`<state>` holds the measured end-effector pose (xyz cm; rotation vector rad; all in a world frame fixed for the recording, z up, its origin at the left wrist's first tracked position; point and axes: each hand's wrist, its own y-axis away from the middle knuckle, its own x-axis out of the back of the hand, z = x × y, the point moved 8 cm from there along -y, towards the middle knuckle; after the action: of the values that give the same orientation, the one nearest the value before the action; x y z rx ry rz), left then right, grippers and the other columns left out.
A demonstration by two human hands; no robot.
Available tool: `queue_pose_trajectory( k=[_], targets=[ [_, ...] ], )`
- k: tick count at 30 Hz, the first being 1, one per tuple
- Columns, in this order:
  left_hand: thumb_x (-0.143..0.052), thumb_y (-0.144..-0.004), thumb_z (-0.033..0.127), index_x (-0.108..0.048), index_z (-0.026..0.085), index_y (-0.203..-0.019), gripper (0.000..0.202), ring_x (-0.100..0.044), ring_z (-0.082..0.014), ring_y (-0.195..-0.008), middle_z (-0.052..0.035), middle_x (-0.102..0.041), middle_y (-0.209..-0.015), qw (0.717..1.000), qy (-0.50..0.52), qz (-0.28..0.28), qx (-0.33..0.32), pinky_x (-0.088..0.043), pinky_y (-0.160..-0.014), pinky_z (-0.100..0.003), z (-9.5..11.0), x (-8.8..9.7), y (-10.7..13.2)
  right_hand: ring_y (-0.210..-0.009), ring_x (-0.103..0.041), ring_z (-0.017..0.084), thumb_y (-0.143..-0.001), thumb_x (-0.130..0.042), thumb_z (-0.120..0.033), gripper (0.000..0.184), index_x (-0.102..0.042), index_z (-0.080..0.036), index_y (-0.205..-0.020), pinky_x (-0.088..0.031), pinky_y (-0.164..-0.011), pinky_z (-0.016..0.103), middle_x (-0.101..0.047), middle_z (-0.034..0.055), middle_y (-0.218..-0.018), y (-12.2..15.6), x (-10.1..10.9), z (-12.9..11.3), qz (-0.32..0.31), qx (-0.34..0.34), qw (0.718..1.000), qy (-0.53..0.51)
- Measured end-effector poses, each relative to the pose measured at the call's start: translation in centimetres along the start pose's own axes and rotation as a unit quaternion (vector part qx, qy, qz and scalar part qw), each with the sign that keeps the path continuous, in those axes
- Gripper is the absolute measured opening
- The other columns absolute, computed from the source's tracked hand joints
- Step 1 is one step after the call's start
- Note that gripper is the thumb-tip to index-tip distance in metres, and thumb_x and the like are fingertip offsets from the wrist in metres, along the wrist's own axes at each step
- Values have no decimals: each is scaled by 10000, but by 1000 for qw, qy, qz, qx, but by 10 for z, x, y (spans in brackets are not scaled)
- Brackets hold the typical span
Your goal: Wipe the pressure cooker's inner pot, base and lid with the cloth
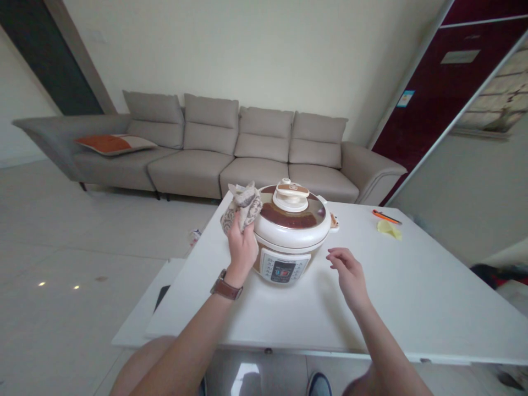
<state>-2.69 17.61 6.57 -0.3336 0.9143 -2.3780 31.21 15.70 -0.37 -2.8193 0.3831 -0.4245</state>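
A white and brown electric pressure cooker (292,239) stands upright on the white table, its lid on and its control panel (284,268) facing me. My left hand (243,245) is closed around a crumpled patterned cloth (246,203), which it holds up at the cooker's left side near the lid rim. Whether the cloth touches the cooker, I cannot tell. My right hand (348,272) hovers over the table to the right of the cooker, apart from it. Its fingers are loosely bent, with nothing visible in them. On top of the lid is a white and brown handle (291,193).
An orange utility knife (386,216) and a yellow piece of paper (389,230) lie toward the back right of the white table (433,297). Beyond the table stands a long grey sofa (264,165) with an orange and white cushion (113,143).
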Motion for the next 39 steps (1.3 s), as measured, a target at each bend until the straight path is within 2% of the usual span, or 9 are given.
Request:
queue_pose_trajectory(
  k=[5,9,11,15,19,23,27,29,39],
  targets=[
    [-535,-929,204,-674,214,-1323,418,-526,-307,-1451,-125,-673,-1431,962,-87,-163,-202,-194,-1315,-555,67,-25,27,-994,-611,267,-843,-658,-431,219,-713,-233,-765,-495,-758,377,-671,87,-1092,0,-1,-2,-5,3,1000,1],
    [-557,-916,185,-625,207,-1392,481,-476,-303,-1496,-126,-629,-1497,929,-94,-254,-253,-144,-1324,-570,93,-36,40,-989,-611,267,-838,-651,-425,211,-711,-234,-771,-496,-751,374,-674,87,-1082,1,-3,-4,-10,6,1000,3],
    [-550,-918,166,-613,212,-1401,489,-499,-290,-1480,-115,-639,-1487,938,-82,-245,-230,-167,-1322,-565,88,-34,34,-983,-612,266,-834,-651,-430,215,-709,-233,-771,-495,-750,376,-675,86,-1078,1,-3,-4,-8,4,1000,4],
    [-506,-950,149,-603,200,-1419,481,-520,-264,-1462,-119,-658,-1457,985,-51,-121,-111,-249,-1310,-520,50,-15,7,-979,-614,268,-831,-648,-438,223,-703,-231,-769,-493,-750,378,-677,87,-1073,3,-1,-4,-2,1,1000,5],
    [-499,-988,213,-605,178,-1431,457,-536,-268,-1447,-151,-663,-1441,998,-28,-58,-25,-380,-1251,-474,19,-3,0,-985,-612,267,-831,-648,-434,217,-705,-232,-773,-489,-760,380,-676,84,-1071,4,2,-2,-2,0,1000,8],
    [-497,-979,216,-594,194,-1453,485,-516,-282,-1466,-148,-632,-1487,986,-50,-107,-118,-306,-1283,-537,42,-9,16,-963,-612,261,-827,-657,-431,213,-704,-232,-769,-486,-754,377,-676,81,-1061,3,2,1,-5,-2,1000,7],
    [-534,-953,242,-620,216,-1429,485,-497,-311,-1481,-136,-631,-1494,929,-85,-247,-261,-175,-1309,-609,83,-31,44,-968,-608,257,-835,-662,-426,207,-708,-233,-776,-484,-752,371,-672,76,-1059,1,-4,1,-14,4,1000,0],
    [-543,-945,239,-630,210,-1413,477,-504,-311,-1476,-138,-631,-1493,916,-86,-272,-282,-184,-1309,-602,91,-36,48,-965,-608,255,-840,-660,-425,207,-710,-233,-783,-485,-750,370,-671,75,-1053,0,-7,-1,-18,7,1000,-4],
    [-520,-954,187,-608,182,-1430,484,-561,-290,-1421,-134,-655,-1461,990,-65,-95,-86,-388,-1244,-497,44,-9,7,-951,-610,249,-840,-660,-424,211,-703,-230,-770,-481,-757,366,-686,77,-1054,4,-4,-5,-14,7,1000,8]
  ],
)
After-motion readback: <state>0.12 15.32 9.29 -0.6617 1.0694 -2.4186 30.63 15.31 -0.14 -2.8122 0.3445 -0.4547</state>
